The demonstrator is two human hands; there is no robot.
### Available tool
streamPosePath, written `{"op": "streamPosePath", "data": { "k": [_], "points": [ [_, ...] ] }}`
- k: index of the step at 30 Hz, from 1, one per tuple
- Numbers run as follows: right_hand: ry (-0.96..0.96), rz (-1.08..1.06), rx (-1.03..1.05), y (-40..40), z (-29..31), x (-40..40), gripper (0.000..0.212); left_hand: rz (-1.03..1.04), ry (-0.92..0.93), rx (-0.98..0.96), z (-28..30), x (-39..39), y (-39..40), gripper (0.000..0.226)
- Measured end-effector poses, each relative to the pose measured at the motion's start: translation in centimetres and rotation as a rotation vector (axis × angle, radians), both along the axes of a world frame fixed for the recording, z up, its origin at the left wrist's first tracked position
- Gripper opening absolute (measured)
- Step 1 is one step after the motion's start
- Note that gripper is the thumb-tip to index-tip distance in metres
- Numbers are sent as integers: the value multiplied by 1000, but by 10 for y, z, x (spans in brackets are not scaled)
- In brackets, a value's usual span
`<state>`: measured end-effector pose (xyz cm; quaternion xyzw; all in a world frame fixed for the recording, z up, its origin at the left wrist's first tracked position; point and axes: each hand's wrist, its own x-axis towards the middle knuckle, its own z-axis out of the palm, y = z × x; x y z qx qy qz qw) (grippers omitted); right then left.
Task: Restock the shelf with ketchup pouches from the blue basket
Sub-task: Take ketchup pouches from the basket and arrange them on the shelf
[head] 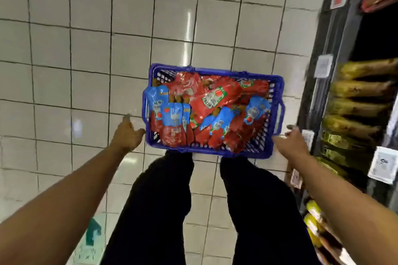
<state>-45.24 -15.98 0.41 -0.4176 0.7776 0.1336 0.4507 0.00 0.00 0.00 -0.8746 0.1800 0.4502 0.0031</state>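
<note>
Though floor-bound, blue basket point(215, 153) between hands point(128, 134).

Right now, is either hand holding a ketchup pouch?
No: both the left hand and right hand are beside the blue plastic basket, holding no pouch.

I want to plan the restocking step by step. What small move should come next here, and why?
Probably lower the right hand into the blue basket and grip one ketchup pouch. Both hands are beside the basket and hold nothing, and the shelf is on the right.
</note>
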Motion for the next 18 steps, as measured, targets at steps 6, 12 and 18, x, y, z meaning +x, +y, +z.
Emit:
{"op": "streamPosePath", "data": {
  "k": [6,12,18],
  "points": [
    [160,7,-258,-16,-81,-2,43,1,32,-153,-76,6,-22,29],
    [-3,30,-260,-16,-109,-11,31,74,31,-292,-93,10,-24,31],
    [70,-51,-225,-24,-115,-11,41,206,-23,-212,-92,0,-50,44]
  ]
}}
